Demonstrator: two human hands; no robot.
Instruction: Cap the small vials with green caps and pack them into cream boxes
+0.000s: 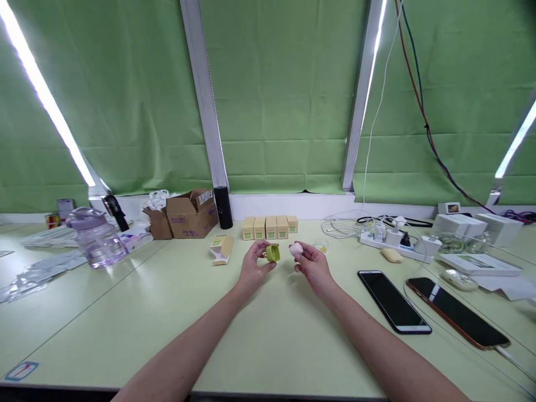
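Note:
In the middle of the head view, my left hand is closed around a small yellow-green hollow case, its open side turned to the right. My right hand pinches a small white rounded piece between thumb and fingers. A narrow gap separates the two items. Left of my hands, an opened small carton lies on the table. Behind them stands a row of several small tan boxes with green labels. A small clear item with yellow on it lies just beyond my right hand.
At the left are a purple water bottle, an open cardboard box and a black cylinder. To the right lie a power strip with cables, a beige case, a black phone and a second phone on a cable.

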